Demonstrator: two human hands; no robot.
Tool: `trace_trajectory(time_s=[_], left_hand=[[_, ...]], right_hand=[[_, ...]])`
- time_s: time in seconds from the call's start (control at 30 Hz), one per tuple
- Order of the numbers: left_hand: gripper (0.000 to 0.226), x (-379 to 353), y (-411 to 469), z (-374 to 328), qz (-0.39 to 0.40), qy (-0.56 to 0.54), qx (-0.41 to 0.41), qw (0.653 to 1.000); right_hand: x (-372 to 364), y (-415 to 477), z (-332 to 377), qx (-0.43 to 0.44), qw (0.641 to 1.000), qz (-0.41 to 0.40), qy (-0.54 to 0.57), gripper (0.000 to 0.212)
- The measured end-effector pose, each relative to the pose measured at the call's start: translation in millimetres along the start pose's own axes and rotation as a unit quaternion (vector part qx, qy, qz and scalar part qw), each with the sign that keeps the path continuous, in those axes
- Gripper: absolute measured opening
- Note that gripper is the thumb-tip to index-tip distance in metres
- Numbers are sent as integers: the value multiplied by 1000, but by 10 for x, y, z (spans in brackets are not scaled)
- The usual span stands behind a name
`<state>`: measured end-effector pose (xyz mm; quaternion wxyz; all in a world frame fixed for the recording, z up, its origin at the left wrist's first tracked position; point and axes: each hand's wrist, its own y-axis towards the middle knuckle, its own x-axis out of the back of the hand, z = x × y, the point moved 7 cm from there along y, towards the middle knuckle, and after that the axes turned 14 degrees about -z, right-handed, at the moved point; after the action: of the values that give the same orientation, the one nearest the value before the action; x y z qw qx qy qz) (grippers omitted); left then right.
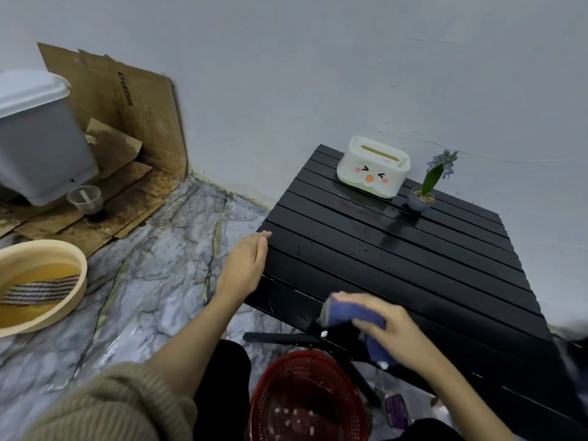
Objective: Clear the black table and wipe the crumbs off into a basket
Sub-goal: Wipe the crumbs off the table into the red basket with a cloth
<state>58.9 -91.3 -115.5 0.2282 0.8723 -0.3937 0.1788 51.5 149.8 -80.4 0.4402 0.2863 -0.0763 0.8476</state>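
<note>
Open, the left hand is rested on the slatted black table while a folded blue cloth is held by the right hand at the near edge, above the red plastic mesh basket where pale crumbs are already gathered, so wiping is judged nearly finished.

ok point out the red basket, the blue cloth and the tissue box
red basket [257,405], head view, on its left rim
blue cloth [353,315], head view, on the bare fabric beside the right hand's fingers
tissue box [370,175], head view, on its front face with the cartoon beak
</note>
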Motion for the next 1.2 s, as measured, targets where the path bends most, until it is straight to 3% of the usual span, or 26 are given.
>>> trace_trajectory(time_s=[0.13, 0.27, 0.47, 0.63, 0.7, 0.9, 1.0, 1.2], left_hand=[[41, 0, 2, 6, 2, -2, -1, 1000], [40, -3, 6, 6, 0, 0, 6, 1000], [40, -6, 6, -3, 3, 5, 5, 1000], [47, -4, 15, -12, 7, 7, 0, 1000], [42, -1, 9, -23, 8, 11, 4, 1000], [40, 13, -4, -62, 6, 16, 1, 1000], [40, 12, 1, -67, 6, 22, -1, 1000], [41, -1, 10, -57, 8, 27, -5, 1000]], right_hand=[[380, 168, -340, -38, 988, -132, -73, 38], [319, 162, -567, -57, 975, -167, -138, 40], [-6, -148, -316, -7, 988, -83, -132, 52], [-313, -538, -88, 39, 994, 40, -91, 56], [-279, -623, -32, 8, 997, 51, -52, 44], [468, -532, -142, -89, 982, -163, -23, 25], [901, -463, -406, -125, 947, -287, -67, 36], [918, -317, -869, -213, 893, -371, -138, 36]])
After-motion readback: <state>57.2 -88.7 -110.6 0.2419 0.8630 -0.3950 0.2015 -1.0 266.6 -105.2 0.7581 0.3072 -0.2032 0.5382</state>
